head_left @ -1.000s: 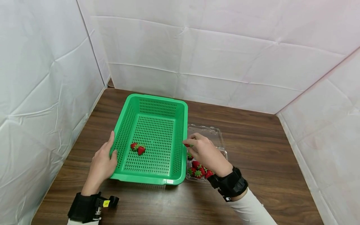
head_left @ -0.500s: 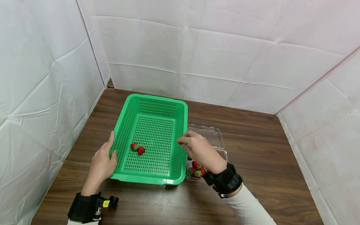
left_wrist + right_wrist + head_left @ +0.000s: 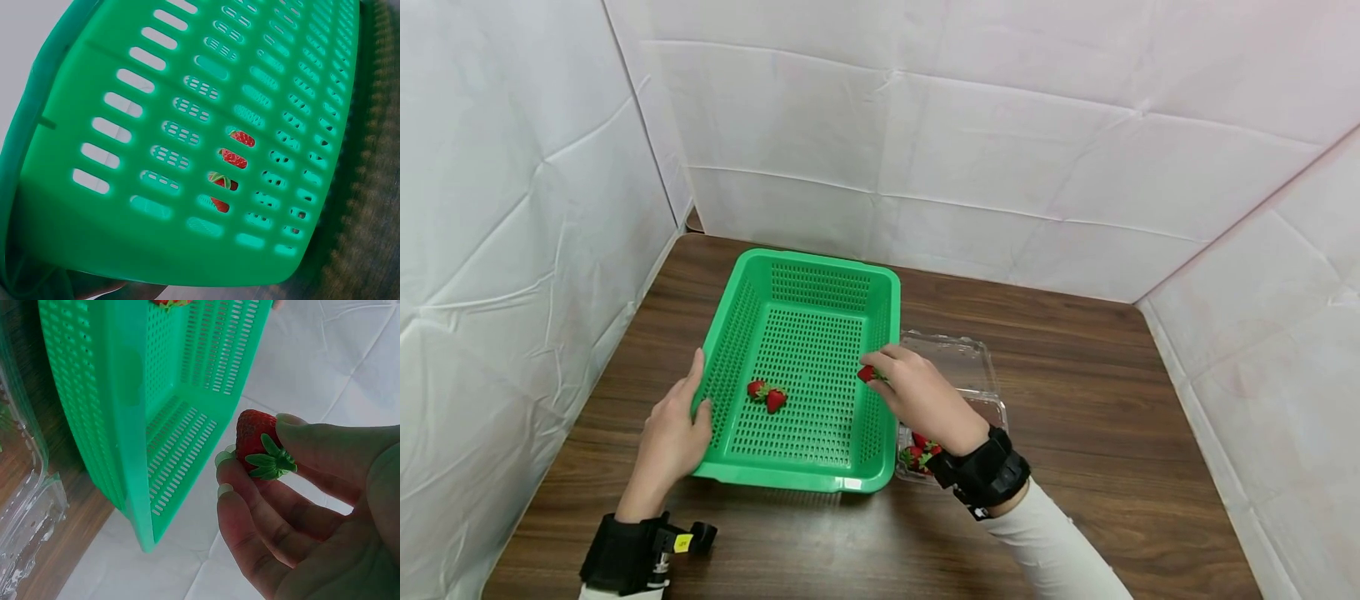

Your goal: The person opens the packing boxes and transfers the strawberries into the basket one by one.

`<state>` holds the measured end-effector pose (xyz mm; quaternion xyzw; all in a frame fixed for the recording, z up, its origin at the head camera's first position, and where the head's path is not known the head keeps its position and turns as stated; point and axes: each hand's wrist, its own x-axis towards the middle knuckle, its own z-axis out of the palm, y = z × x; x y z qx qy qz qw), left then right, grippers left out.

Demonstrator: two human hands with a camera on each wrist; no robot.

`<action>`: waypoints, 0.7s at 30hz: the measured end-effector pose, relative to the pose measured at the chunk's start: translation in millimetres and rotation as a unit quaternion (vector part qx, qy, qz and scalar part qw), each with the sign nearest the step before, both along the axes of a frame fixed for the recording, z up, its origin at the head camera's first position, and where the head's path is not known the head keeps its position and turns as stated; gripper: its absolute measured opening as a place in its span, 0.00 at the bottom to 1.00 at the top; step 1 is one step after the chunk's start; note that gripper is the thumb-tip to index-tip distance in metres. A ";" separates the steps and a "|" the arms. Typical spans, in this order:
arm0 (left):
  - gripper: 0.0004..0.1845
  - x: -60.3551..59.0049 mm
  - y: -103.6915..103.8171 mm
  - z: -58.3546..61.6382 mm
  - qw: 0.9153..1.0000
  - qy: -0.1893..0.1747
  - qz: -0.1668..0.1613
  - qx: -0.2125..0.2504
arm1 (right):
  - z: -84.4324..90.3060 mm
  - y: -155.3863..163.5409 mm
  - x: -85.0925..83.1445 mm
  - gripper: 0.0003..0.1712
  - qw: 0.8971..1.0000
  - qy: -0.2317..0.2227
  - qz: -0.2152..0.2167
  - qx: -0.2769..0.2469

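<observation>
My right hand [image 3: 925, 400] pinches a red strawberry [image 3: 868, 373] between thumb and fingertips, over the right side of a green perforated basket [image 3: 808, 358]. The right wrist view shows that strawberry [image 3: 255, 437] with its green leaves toward the palm. At the basket's left rim, my left hand [image 3: 672, 429] grips the edge, the thumb over it. Two strawberries [image 3: 777, 401] lie together on the basket floor, left of its middle; through the slots in the left wrist view, red strawberry skin [image 3: 234, 158] shows. My left hand is mostly hidden there behind the basket wall.
Right of the basket stands a clear plastic clamshell box [image 3: 992, 408], its lid [image 3: 951, 358] folded back toward the wall. Several strawberries [image 3: 917, 457] sit in it, partly covered by my right wrist. White sheeting [image 3: 1000, 150] encloses the brown wooden table [image 3: 1097, 433] on three sides.
My right hand has moved left with its strawberry, from above the clamshell box and the basket's right rim to inside the rim. The left hand and basket have stayed put.
</observation>
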<state>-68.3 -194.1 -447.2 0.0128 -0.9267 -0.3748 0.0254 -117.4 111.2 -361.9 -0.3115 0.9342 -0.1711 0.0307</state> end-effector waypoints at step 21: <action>0.38 0.2 -0.9 -0.1 1.000 -0.006 0.000 -0.003 | 2.9 -24.3 -9.4 0.15 0.999 0.002 0.036 0.011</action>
